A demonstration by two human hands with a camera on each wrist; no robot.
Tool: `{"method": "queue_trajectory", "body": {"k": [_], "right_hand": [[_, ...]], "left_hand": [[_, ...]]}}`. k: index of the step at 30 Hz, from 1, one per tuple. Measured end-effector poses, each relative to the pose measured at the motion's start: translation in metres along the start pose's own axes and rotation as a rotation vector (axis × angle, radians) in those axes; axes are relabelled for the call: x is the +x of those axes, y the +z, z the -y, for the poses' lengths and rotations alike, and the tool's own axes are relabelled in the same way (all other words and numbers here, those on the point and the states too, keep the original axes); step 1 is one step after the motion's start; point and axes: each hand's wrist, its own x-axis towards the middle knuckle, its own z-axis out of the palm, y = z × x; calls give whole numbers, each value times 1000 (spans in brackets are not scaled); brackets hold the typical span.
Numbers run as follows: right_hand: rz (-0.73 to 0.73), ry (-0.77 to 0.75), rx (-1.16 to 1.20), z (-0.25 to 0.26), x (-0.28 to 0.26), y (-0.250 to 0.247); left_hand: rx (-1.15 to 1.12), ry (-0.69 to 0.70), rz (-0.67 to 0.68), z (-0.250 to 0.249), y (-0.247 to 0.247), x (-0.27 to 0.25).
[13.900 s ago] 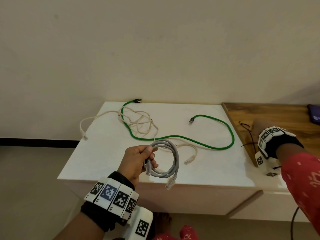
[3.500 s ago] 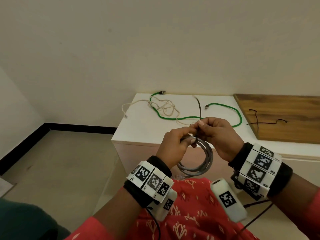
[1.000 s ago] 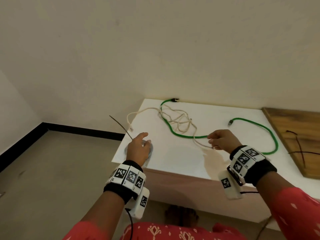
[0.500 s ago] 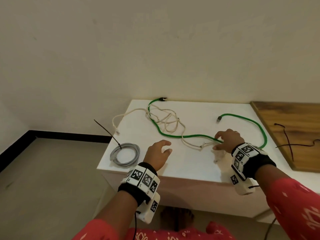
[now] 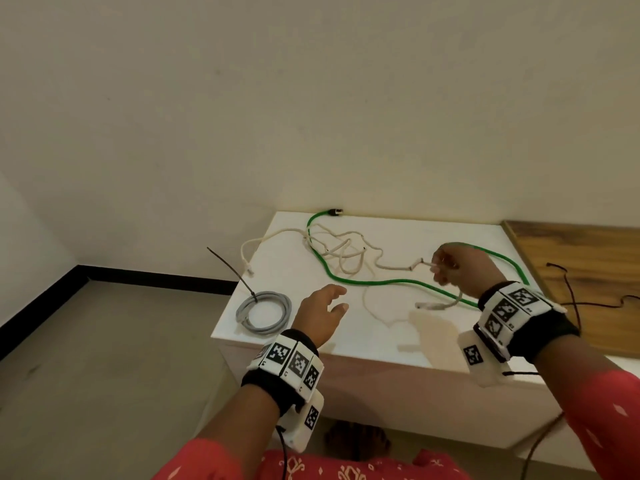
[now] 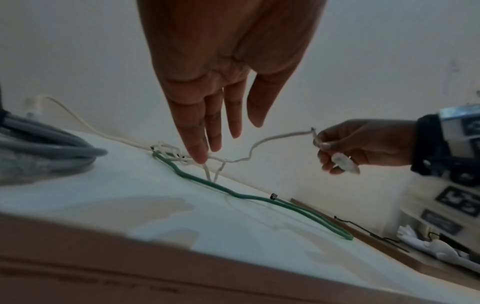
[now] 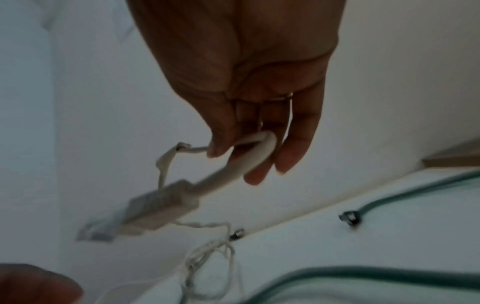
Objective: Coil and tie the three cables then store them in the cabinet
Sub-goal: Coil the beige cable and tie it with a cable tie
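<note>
A grey cable lies coiled and tied with a black tie at the front left corner of the white cabinet top. A cream cable lies tangled further back, crossed by a loose green cable. My right hand pinches the cream cable near its end, lifted above the top; the plug hangs below the fingers. My left hand hovers open over the top, fingers straight, holding nothing, with its fingertips near the cream tangle.
A wooden board adjoins the cabinet top on the right, with thin black ties lying on it. A wall stands right behind the cabinet. Bare floor lies to the left.
My left hand set the tied grey coil on the cabinet's left corner and let go. My right hand took the cream cable's end and has lifted it off the top.
</note>
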Motion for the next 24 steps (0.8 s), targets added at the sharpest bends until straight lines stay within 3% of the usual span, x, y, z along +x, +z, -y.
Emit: {"method": "queue_trajectory", "body": {"k": [5, 12, 15, 18, 21, 24], "right_hand": [[-92, -170, 109, 47, -38, -49], [-35, -359, 60, 95, -117, -86], [-19, -390, 132, 101, -141, -91], [64, -275, 402, 94, -153, -89], [250, -78, 647, 80, -163, -84], [326, 2, 861, 72, -173, -82]], "left_hand": [[-96, 87, -48, -27, -6, -21], [-275, 200, -1, -68, 0, -46], [-236, 260, -4, -81, 6, -52], [-285, 317, -42, -90, 9, -55], [-394, 294, -67, -101, 8, -58], [-297, 317, -159, -107, 10, -62]]}}
